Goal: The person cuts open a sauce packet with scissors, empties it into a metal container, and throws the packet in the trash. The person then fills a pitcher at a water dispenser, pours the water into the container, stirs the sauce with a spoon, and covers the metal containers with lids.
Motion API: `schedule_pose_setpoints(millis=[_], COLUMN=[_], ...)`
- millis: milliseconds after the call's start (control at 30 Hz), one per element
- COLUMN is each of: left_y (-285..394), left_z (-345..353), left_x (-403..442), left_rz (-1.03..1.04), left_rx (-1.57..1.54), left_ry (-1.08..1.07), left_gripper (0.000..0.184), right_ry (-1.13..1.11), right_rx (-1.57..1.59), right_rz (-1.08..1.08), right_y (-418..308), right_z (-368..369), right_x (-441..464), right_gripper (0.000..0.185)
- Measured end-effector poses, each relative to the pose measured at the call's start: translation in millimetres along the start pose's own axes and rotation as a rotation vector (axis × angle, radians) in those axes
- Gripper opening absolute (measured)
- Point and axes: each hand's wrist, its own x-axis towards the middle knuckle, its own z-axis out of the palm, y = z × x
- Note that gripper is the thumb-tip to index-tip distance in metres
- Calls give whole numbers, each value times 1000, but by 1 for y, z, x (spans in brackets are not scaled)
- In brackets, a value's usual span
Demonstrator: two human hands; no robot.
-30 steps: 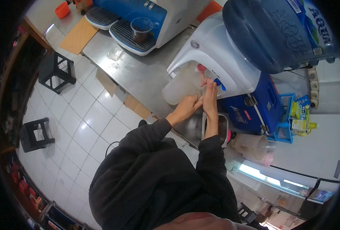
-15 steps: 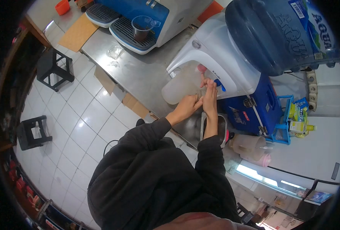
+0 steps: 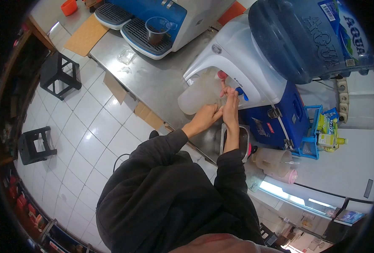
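My left hand [image 3: 205, 119] is closed around the handle side of a translucent pitcher [image 3: 188, 100]. The pitcher is tilted under the spout area of a white water dispenser [image 3: 227, 52], and its far side is partly hidden. Beside it, my right hand [image 3: 230, 109] reaches up with one finger stretched to the red tap [image 3: 222, 75], touching it. The other fingers of that hand are beside the blue tap [image 3: 241, 93]. Both hands meet near the pitcher's handle. Whether water is running I cannot tell.
A large blue water bottle [image 3: 296, 40] sits on the dispenser. Below it are a blue cooler box [image 3: 265, 126], a metal pan [image 3: 244, 134] and another pitcher [image 3: 273, 160]. A cup of dark liquid [image 3: 155, 31] stands on a machine's drip tray. Black stools [image 3: 60, 76] are on the tiled floor.
My right fingertip has shifted slightly at the red tap, and more of the red shows. The pitcher and my left hand look unmoved.
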Motion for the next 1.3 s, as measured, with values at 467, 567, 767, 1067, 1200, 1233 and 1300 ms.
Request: schedule_pose_setpoints(millis=[467, 567, 767, 1067, 1200, 1233, 1300], left_y=[-1, -1, -1, -4, -3, -4, 1], left_z=[0, 0, 1, 2, 2, 2, 1], left_x=[-2, -3, -1, -2, -1, -1, -2], left_rz=[29, 41, 23, 36, 33, 36, 37], left_rx=[21, 33, 10, -6, 11, 19, -10], left_ry=[27, 19, 18, 7, 4, 5, 13], left_gripper=[39, 39, 39, 34, 34, 33, 34], right_ry=[22, 5, 2, 8, 14, 11, 8], right_rx=[-106, -114, -125, -108, -123, -128, -135], right_rz=[-32, -36, -25, -32, -41, -48, -55], right_y=[-9, -15, -17, -11, -11, -7, -5], right_z=[-2, -3, -4, -3, -3, -2, -2], right_x=[-3, -4, -3, -2, -3, -2, -1], right_gripper=[53, 52, 50, 48, 49, 49, 49])
